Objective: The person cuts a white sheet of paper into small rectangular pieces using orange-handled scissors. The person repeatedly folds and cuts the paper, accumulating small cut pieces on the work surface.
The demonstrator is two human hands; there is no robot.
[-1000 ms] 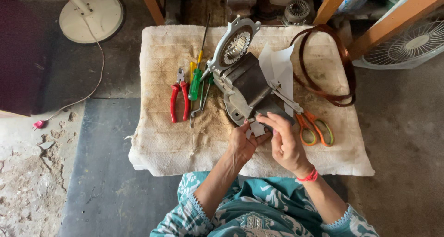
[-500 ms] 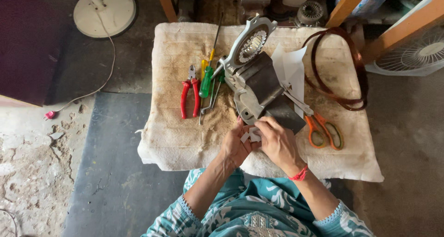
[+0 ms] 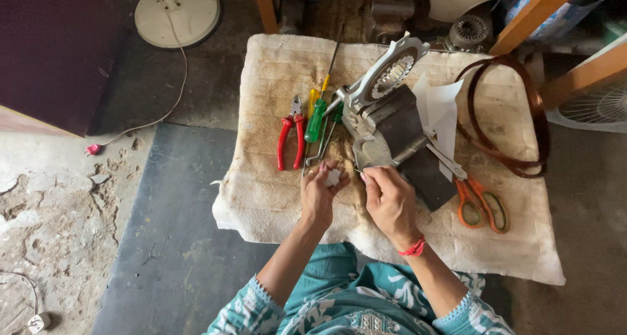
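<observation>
Nearest to me, my two forearms in teal patterned sleeves reach up from six o'clock. My left hand (image 3: 320, 194) is curled, its fingertips pinching a small white scrap, perhaps paper or cloth (image 3: 333, 176). My right hand (image 3: 390, 201), with a red thread band at the wrist, is curled too, thumb and forefinger pressed together at the near lower edge of the grey metal motor assembly (image 3: 392, 129); I cannot tell whether anything thin lies between them.

A second ago both hands were bunched together against the motor's near end. Now they sit apart, the left drawn off toward nine o'clock with the white scrap showing clear of the motor. I judge the scrap has just come free of the work, or is being readied for it.

All this rests on a stained cream towel (image 3: 261, 198). Left of the motor lie red-handled pliers (image 3: 290, 136) and green and yellow screwdrivers (image 3: 316, 116). At three o'clock lie orange-handled scissors (image 3: 480, 201), then a white paper sheet (image 3: 444, 106). Farther, toward two o'clock, a brown loop of belt or hose (image 3: 529, 132) lies. At eleven o'clock stands a round white fan base (image 3: 177, 12).
</observation>
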